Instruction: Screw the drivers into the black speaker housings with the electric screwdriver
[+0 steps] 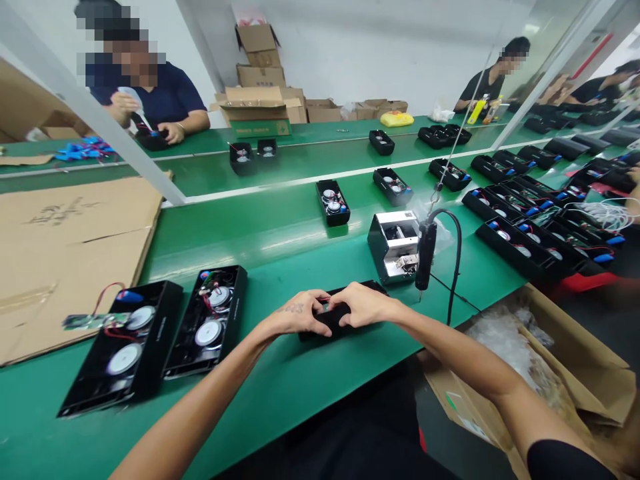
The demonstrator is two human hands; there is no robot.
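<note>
Both my hands are at a black speaker housing [367, 323] lying on the green bench in front of me. My left hand [301, 313] grips its near left part, thumb on the front wall and fingers over the top. Close beside it, my right hand [367, 305] is curled over the same housing, thumb and fingertips bent inward. A bit of red wire shows between the hands; most of the inside is hidden by my fingers. To the left lie two open speaker housings [159, 333], [231, 320] with round white-backed speakers, and a green circuit board [87, 322] hangs out on wires.
A screw dispenser [393, 247] stands behind my right hand, and an electric screwdriver [426, 257] hangs beside it. Cardboard [75, 247] covers the left bench. Several housings [520, 250] crowd the right. Below is a carton [585, 360] with plastic bags. Co-workers sit across the line.
</note>
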